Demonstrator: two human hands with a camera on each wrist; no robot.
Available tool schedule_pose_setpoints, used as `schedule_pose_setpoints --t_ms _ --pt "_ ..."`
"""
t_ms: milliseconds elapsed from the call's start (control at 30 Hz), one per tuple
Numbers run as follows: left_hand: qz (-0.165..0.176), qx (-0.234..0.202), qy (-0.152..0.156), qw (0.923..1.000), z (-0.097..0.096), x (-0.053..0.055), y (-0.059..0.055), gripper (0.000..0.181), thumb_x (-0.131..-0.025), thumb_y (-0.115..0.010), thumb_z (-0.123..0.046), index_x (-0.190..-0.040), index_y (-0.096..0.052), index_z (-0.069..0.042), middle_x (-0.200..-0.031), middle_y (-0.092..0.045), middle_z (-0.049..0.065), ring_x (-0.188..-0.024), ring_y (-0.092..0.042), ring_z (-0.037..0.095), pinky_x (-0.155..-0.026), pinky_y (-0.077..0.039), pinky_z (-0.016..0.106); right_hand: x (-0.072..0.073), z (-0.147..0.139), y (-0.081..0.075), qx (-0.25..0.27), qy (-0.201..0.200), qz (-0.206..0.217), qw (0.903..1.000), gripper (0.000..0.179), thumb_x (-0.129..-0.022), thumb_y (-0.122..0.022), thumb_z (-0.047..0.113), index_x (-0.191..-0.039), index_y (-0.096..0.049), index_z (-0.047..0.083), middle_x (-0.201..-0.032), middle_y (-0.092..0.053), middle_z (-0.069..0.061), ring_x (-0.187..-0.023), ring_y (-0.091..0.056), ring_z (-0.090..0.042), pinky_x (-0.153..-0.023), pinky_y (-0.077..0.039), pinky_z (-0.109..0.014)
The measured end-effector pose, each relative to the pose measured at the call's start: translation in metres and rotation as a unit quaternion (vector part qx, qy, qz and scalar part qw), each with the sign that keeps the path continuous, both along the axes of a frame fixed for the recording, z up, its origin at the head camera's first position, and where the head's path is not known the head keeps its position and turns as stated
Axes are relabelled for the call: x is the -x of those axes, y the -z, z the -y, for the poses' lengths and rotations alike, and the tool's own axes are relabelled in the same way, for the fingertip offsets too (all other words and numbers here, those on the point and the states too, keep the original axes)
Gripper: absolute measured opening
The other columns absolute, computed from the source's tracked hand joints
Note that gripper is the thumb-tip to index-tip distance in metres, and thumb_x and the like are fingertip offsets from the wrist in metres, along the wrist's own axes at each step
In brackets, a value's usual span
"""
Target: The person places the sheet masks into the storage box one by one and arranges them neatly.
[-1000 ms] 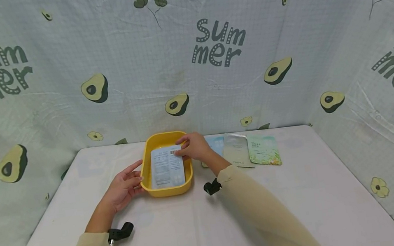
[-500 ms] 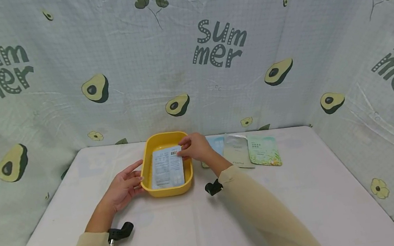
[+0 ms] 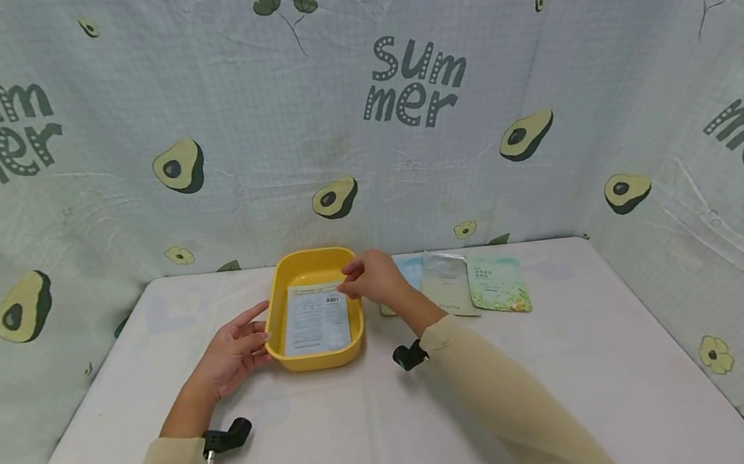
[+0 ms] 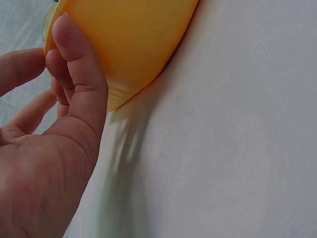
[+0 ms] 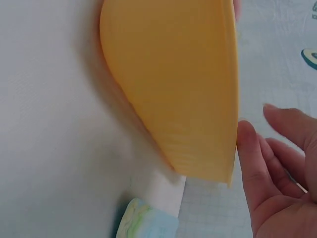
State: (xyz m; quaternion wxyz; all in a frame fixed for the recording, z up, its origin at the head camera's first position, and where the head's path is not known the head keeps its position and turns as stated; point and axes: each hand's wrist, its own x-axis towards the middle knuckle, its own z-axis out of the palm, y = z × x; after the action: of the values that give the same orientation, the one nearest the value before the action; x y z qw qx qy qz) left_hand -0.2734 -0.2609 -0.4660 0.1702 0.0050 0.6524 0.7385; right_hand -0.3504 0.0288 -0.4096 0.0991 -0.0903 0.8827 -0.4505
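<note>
A yellow plastic basin (image 3: 321,361) stands near the back of the white table. Inside lies a flat pale blue-white sachet (image 3: 317,325), its printed back and barcode facing up. My left hand (image 3: 230,360) holds the basin's left side, thumb at the rim and other fingers against the outer wall (image 4: 133,44). Over the right rim, my right hand (image 3: 378,278) has its fingertips near the sachet's upper right corner. In the right wrist view one finger (image 5: 251,148) touches the rim while the thumb stands apart; whether any fingertip touches the sachet cannot be seen there.
Right of the basin lie a blue sachet (image 3: 410,268) partly behind the right hand, a beige sachet (image 3: 448,285) and a green sachet (image 3: 498,282). A patterned cloth (image 3: 421,178) hangs behind the table (image 3: 330,449). Each wrist wears a small black camera.
The sachet in the basin, earlier tilted at its right edge by my right fingers, now lies flatter and lower. My right hand has shifted slightly right. The left hand and basin hold still.
</note>
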Motion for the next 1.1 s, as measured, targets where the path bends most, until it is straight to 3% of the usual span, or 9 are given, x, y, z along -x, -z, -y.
schedule_pose_setpoints --t_ms 300,433,567,733,967,1100 --pt "0.002 0.004 -0.002 1.0000 0.000 0.001 0.000 0.074 -0.101 -0.056 -0.003 -0.165 -0.021 -0.016 -0.121 -0.053 0.004 -0.090 -0.066 0.015 -0.080 -0.061 0.025 -0.004 -0.022 0.012 0.098 0.003 0.007 0.9952 0.047 -0.089 -0.081 0.027 -0.128 -0.069 0.003 -0.105 -0.073 -0.008 -0.091 -0.075 -0.028 -0.096 -0.058 -0.049" --pt "-0.002 0.005 -0.001 1.0000 -0.001 0.000 0.000 0.074 -0.101 -0.054 -0.002 -0.165 -0.020 -0.015 -0.120 -0.051 0.005 -0.089 -0.065 0.014 -0.079 -0.061 0.025 -0.008 -0.036 0.018 0.104 0.008 0.000 0.9946 0.046 -0.089 -0.080 0.031 -0.126 -0.071 0.006 -0.105 -0.075 -0.006 -0.099 -0.075 -0.033 -0.096 -0.059 -0.047" --pt "-0.006 0.009 0.003 0.9999 -0.001 -0.001 0.000 0.073 -0.102 -0.054 -0.002 -0.165 -0.019 -0.015 -0.120 -0.050 0.005 -0.089 -0.065 0.013 -0.079 -0.061 0.024 -0.012 -0.051 0.023 0.114 0.019 0.001 0.9933 0.039 -0.091 -0.079 0.033 -0.122 -0.073 0.011 -0.105 -0.077 -0.003 -0.096 -0.075 -0.025 -0.095 -0.060 -0.043" --pt "-0.007 0.009 0.005 0.9999 0.000 -0.001 -0.001 0.073 -0.102 -0.054 -0.003 -0.165 -0.019 -0.015 -0.121 -0.050 0.005 -0.090 -0.064 0.013 -0.080 -0.061 0.025 -0.016 -0.070 0.029 0.143 0.027 -0.005 0.9894 0.038 -0.092 -0.077 0.031 -0.123 -0.073 0.009 -0.110 -0.077 -0.003 -0.093 -0.075 -0.017 -0.099 -0.057 -0.047" --pt "-0.009 0.014 0.003 0.9999 0.000 -0.001 -0.001 0.073 -0.102 -0.054 -0.004 -0.165 -0.019 -0.016 -0.122 -0.049 0.006 -0.090 -0.064 0.013 -0.080 -0.061 0.025 -0.022 -0.094 0.037 0.180 0.032 -0.040 0.9824 0.032 -0.091 -0.078 0.026 -0.119 -0.075 0.009 -0.113 -0.077 -0.010 -0.102 -0.075 -0.033 -0.095 -0.058 -0.049" --pt "-0.008 0.015 0.002 0.9999 -0.001 -0.002 -0.001 0.073 -0.102 -0.054 -0.004 -0.165 -0.019 -0.016 -0.122 -0.048 0.006 -0.090 -0.064 0.013 -0.080 -0.061 0.024 -0.025 -0.107 0.045 0.183 0.043 -0.047 0.9809 0.035 -0.092 -0.077 0.023 -0.121 -0.073 0.005 -0.113 -0.076 -0.011 -0.104 -0.074 -0.036 -0.093 -0.060 -0.046"
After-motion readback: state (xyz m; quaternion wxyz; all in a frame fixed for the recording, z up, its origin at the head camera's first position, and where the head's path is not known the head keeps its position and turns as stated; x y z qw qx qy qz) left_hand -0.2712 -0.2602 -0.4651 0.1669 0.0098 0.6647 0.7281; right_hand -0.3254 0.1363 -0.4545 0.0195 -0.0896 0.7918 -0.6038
